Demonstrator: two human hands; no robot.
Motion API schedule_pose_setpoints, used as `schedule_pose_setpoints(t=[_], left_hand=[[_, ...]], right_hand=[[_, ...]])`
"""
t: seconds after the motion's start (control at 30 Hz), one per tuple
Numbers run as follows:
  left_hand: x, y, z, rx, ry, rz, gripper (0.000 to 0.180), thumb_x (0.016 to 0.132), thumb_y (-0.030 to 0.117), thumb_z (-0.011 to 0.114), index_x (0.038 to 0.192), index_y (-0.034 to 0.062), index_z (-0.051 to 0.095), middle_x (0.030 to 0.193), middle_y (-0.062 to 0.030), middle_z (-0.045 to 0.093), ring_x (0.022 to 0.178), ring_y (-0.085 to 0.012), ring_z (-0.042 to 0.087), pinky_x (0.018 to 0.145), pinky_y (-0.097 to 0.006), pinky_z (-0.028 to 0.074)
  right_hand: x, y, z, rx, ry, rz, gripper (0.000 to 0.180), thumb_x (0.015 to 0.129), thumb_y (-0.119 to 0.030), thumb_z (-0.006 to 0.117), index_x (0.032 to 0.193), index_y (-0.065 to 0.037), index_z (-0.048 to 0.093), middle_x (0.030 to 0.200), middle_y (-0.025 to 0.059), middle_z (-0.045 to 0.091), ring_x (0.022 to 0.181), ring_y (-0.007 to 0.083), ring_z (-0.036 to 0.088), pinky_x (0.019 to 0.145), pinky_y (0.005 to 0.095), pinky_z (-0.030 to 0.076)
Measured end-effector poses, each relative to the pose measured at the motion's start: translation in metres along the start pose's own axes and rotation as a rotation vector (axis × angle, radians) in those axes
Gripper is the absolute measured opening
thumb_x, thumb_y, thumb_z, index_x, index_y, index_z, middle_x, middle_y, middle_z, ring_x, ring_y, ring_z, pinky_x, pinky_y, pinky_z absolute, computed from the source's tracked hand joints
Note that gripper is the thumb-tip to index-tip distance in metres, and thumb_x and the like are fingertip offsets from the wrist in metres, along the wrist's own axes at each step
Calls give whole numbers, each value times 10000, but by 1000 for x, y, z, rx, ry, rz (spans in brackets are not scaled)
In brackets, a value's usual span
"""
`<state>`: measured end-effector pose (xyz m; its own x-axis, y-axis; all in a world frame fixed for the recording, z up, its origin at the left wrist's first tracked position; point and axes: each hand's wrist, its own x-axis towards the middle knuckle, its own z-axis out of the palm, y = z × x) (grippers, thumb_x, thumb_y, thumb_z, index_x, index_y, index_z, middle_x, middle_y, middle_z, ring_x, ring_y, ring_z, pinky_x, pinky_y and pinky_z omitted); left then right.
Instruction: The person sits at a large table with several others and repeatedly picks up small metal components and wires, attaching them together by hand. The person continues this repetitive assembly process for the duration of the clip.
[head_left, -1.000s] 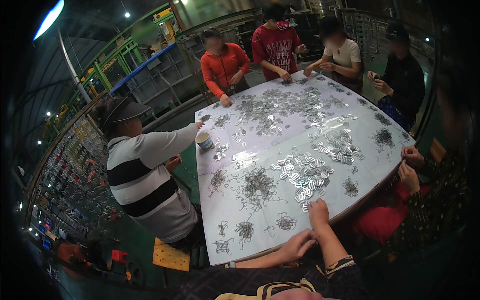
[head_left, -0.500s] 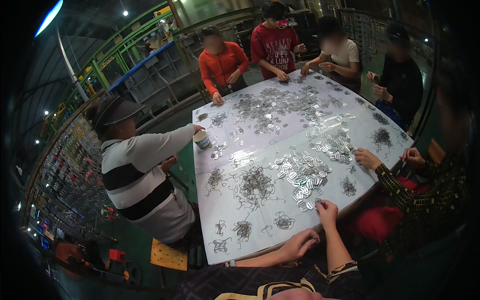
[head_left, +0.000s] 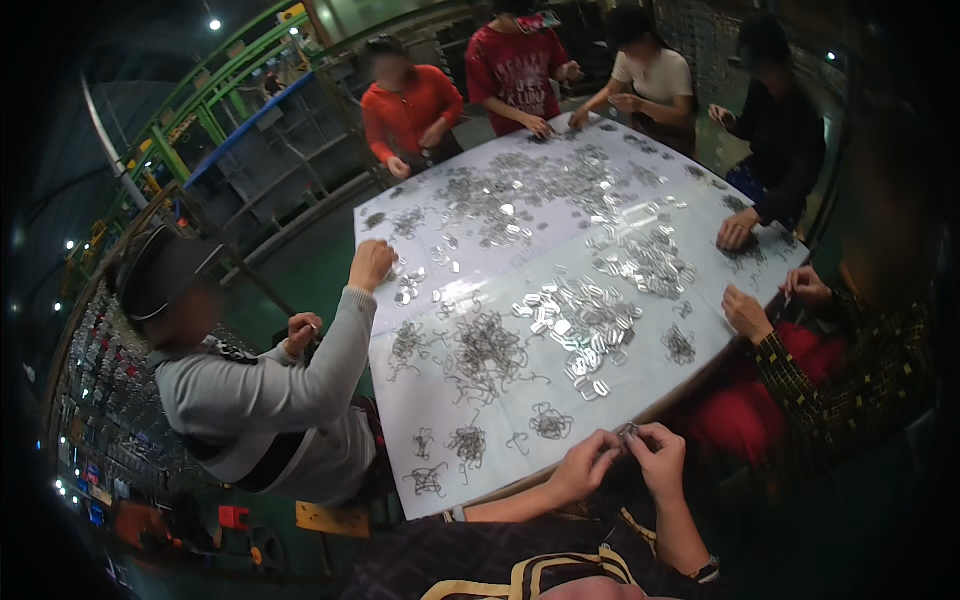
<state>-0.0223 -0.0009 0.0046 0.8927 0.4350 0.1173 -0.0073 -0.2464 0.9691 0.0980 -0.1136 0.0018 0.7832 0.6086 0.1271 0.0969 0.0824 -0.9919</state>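
On my feed, the table bears loose buckles and wire hooks, apparently mostly unhandled. At its near edge, the right hand pinches one small metal piece; the left hand adjoins, grip unclear to me.

Right hand has joined left hand, apparently bringing a metal piece.

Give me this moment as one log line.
left hand: close beside small piece | right hand: pinching it | table: piles of wire hooks, silver buckles
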Motion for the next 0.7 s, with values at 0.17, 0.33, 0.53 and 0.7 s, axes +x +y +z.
schedule_pose_setpoints(t=[0.17, 0.33, 0.53, 0.7], left_hand=[[-2, -3, 4, 4, 14, -10, 111, 934, 52, 563, 1033, 8, 541, 858, -80, 618, 745, -127, 569, 683, -263, 473], [-4, -8, 5, 34, 36, 20, 117, 916, 36, 567, 1029, 10, 554, 856, -126, 628, 703, -180, 605, 642, -289, 482], [4, -16, -9, 70, -40, 59, 138, 888, 47, 615, 1022, 15, 617, 917, -131, 661, 780, -230, 658, 698, -307, 516], [41, -45, -61, 440, 105, 140, 155, 838, 37, 641, 990, 24, 671, 962, -127, 672, 870, -282, 658, 775, -357, 526]], right_hand=[[-8, -27, -2, -190, -22, -121, 105, 800, 26, 667, 896, 48, 702, 789, 113, 681, 711, 157, 662, 648, 263, 502], [-11, -31, 4, -238, -3, -166, 100, 797, 22, 670, 889, 53, 694, 778, 114, 672, 695, 171, 647, 631, 268, 486], [-12, -26, 5, -271, 26, -239, 85, 800, 7, 676, 881, 30, 691, 768, 117, 660, 658, 210, 643, 589, 288, 479], [-16, -27, -3, -323, 21, -201, 79, 803, 16, 675, 869, 58, 677, 743, 113, 647, 647, 169, 622, 596, 267, 462]])
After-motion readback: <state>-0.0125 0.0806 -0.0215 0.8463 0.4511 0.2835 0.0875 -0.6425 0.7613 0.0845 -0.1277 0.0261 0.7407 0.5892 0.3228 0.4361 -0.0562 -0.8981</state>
